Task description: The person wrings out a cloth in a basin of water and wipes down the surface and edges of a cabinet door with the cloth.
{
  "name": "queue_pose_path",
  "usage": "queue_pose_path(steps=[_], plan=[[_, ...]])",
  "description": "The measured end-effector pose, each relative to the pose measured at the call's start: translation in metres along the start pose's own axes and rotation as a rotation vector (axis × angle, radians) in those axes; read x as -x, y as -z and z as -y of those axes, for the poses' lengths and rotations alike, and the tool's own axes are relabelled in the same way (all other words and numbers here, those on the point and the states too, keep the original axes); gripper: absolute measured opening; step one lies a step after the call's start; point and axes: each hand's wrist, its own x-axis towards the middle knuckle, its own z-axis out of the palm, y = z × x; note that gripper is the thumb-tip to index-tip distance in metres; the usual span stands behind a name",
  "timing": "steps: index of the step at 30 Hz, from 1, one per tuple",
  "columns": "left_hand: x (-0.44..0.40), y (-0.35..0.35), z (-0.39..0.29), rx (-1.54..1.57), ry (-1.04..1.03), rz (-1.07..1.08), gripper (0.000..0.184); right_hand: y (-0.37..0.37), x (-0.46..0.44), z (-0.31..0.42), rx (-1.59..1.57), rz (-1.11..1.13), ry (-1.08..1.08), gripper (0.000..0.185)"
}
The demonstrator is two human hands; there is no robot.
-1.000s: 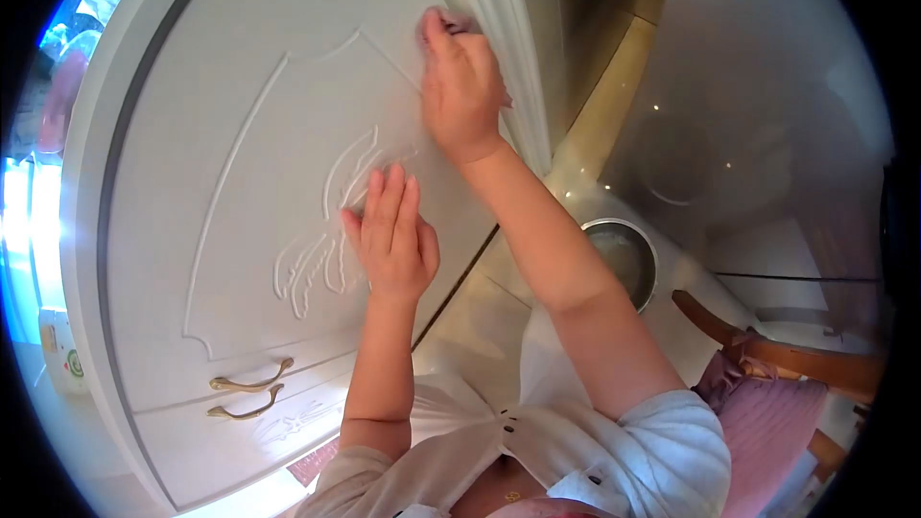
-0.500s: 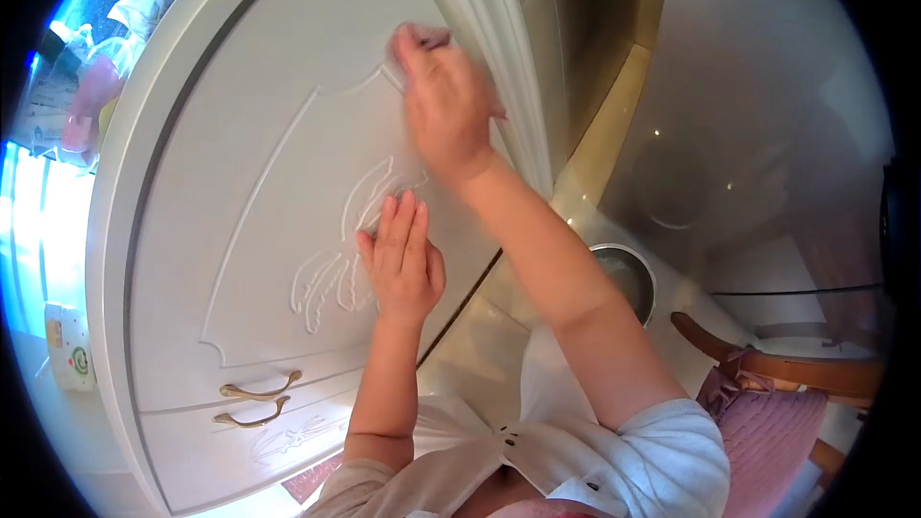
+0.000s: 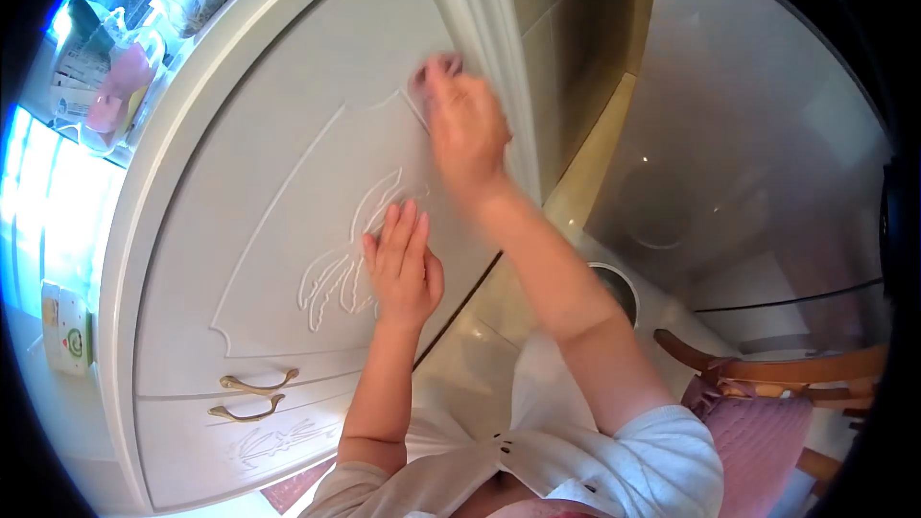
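The right hand (image 3: 467,129) grasps a blurred cloth (image 3: 447,67) near the cabinet door's (image 3: 278,259) right edge; the left hand (image 3: 403,273), released, lies mid-door.

White cabinet door (image 3: 278,163), brass-coloured handles (image 3: 251,411), pink-purple ribbed cushion (image 3: 753,441).

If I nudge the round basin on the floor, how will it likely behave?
The basin is probably stiff: its visible rim holds a clean curve. It would likely slide rather than roll, seeming to sit upright on a glossy floor. The arm hides part, so its weight is uncertain.
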Motion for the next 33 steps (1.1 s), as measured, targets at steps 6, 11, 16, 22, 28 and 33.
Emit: queue_pose_path(steps=[6,11,16,22,28,33], plan=[[-0.025,0.004,-0.001,0.055,-0.031,-0.151,0.053,0.011,-0.04,-0.057,0.251,-0.11,0.253,0.049],[-0.031,0.002,0.004,-0.076,-0.083,-0.084,0.053,0.019,-0.046,-0.049,0.13,-0.048,0.172,0.048],[-0.034,0.002,0.0,-0.169,-0.053,-0.013,0.051,0.004,-0.16,-0.039,0.081,-0.2,0.21,0.048],[-0.036,0.001,-0.004,-0.22,-0.032,-0.011,0.048,0.011,-0.094,-0.051,0.084,-0.083,0.027,0.043],[-0.037,0.007,-0.005,-0.195,-0.016,0.008,0.046,0.004,-0.177,-0.021,0.071,-0.153,0.332,0.032],[-0.036,0.008,-0.004,-0.136,-0.001,0.006,0.045,0.001,-0.206,-0.014,0.17,-0.121,0.459,0.021]])
